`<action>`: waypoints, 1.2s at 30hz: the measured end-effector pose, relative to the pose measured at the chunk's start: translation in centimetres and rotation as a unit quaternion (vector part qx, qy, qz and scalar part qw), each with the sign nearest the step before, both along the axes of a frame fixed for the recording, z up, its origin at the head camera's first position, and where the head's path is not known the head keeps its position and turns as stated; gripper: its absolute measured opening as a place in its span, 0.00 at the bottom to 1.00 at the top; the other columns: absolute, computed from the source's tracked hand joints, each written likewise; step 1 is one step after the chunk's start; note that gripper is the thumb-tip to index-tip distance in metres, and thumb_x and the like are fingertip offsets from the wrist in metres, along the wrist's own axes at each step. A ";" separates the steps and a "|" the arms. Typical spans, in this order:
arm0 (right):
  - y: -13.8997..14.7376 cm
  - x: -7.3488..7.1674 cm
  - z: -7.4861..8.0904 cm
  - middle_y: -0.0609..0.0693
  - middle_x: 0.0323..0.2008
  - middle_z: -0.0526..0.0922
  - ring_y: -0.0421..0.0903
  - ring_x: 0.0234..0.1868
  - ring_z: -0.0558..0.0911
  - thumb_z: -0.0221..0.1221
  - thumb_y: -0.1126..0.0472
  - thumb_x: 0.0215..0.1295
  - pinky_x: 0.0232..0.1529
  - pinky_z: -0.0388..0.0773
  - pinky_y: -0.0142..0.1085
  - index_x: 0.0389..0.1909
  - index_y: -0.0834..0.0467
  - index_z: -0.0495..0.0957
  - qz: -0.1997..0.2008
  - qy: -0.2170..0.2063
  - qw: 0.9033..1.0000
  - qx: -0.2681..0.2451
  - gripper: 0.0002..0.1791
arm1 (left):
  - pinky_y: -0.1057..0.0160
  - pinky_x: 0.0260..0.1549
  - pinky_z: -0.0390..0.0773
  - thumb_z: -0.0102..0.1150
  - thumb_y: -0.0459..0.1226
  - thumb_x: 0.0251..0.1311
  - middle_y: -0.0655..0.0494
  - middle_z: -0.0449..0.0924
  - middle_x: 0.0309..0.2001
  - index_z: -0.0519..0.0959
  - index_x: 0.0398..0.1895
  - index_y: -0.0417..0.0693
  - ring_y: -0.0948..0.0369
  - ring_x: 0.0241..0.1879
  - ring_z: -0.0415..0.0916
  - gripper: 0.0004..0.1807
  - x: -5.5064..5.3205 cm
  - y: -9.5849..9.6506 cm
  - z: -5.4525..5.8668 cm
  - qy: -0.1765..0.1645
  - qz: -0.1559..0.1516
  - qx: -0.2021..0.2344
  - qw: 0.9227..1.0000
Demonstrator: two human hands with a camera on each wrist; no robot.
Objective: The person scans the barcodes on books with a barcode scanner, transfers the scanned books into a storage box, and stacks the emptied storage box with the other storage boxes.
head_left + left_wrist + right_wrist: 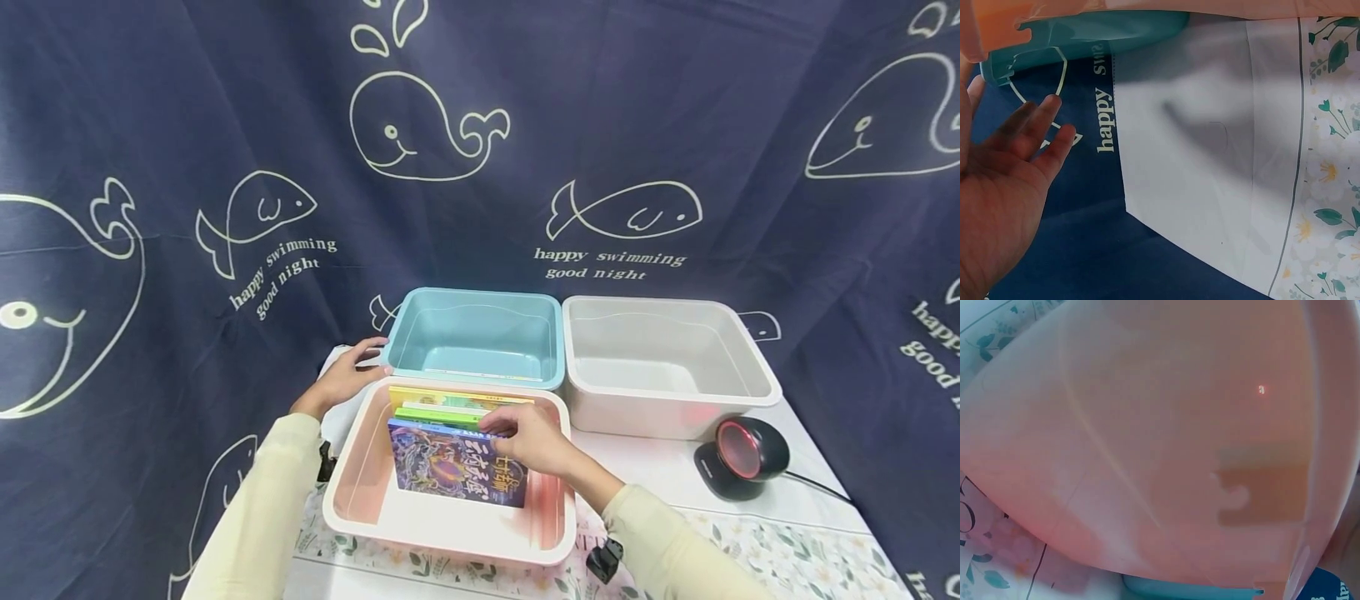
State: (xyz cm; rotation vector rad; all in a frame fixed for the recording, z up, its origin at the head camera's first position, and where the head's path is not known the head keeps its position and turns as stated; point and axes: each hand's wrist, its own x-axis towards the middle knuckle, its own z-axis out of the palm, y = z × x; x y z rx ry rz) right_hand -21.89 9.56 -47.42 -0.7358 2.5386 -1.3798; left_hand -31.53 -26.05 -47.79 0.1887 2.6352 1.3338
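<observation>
In the head view, a pink bin (352, 500) holds several upright books. The front one is a purple-blue illustrated book (450, 467) with large Chinese characters on its cover. Behind it stand a green book (427, 415) and a yellow book (405, 395). My right hand (536, 437) reaches over the bin's right side and pinches the top edge of the purple-blue book near its right end. My left hand (348, 379) is spread beside the blue bin (476, 337), fingertips right at its left rim. The left wrist view shows that left hand (1007, 181) with fingers extended.
A grey-white bin (667, 417) stands right of the blue one. Nearer the right edge is a black rounded device (750, 454) with a red-ringed face and a cable. A dark blue whale-print curtain (465, 242) hangs behind. A floral strip (810, 542) crosses the white tabletop.
</observation>
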 end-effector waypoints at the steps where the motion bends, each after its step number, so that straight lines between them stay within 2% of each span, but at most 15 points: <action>1: -0.1 0.0 0.0 0.54 0.41 0.92 0.47 0.43 0.90 0.66 0.72 0.60 0.43 0.85 0.28 0.46 0.61 0.88 -0.002 0.003 1.000 0.005 0.13 | 0.34 0.70 0.70 0.62 0.43 0.71 0.32 0.61 0.77 0.60 0.79 0.53 0.33 0.73 0.66 0.36 0.0 0.0 0.0 -0.001 0.001 0.001 1.000; 12: -1.1 -0.2 0.2 0.53 0.43 0.92 0.46 0.44 0.90 0.67 0.71 0.59 0.45 0.88 0.38 0.48 0.58 0.88 0.001 -0.008 0.999 0.037 0.16 | 0.34 0.69 0.70 0.63 0.43 0.71 0.31 0.61 0.77 0.61 0.79 0.54 0.33 0.72 0.68 0.36 -0.2 -0.3 -0.1 0.002 -0.003 0.012 1.000; 22: -1.2 -0.4 -0.3 0.54 0.45 0.92 0.43 0.42 0.89 0.66 0.71 0.61 0.41 0.87 0.34 0.50 0.59 0.88 0.012 -0.040 0.999 0.026 0.16 | 0.34 0.69 0.70 0.62 0.42 0.72 0.30 0.61 0.76 0.60 0.79 0.52 0.33 0.72 0.67 0.36 -0.1 -0.1 -0.1 0.007 -0.004 0.011 1.000; 28: -1.4 -0.6 -0.6 0.54 0.45 0.92 0.43 0.42 0.88 0.67 0.70 0.60 0.41 0.87 0.33 0.49 0.58 0.88 0.015 -0.034 0.999 0.033 0.16 | 0.34 0.70 0.70 0.62 0.42 0.72 0.31 0.60 0.77 0.60 0.79 0.53 0.32 0.73 0.66 0.36 0.1 0.0 0.1 0.004 -0.004 0.011 1.000; 36: -1.5 -0.7 -0.9 0.52 0.45 0.92 0.39 0.38 0.86 0.68 0.69 0.61 0.38 0.85 0.30 0.48 0.56 0.89 0.019 -0.034 0.999 0.037 0.15 | 0.34 0.70 0.70 0.62 0.43 0.72 0.32 0.61 0.77 0.60 0.79 0.53 0.33 0.73 0.65 0.36 -0.1 -0.2 -0.3 0.005 -0.007 0.011 1.000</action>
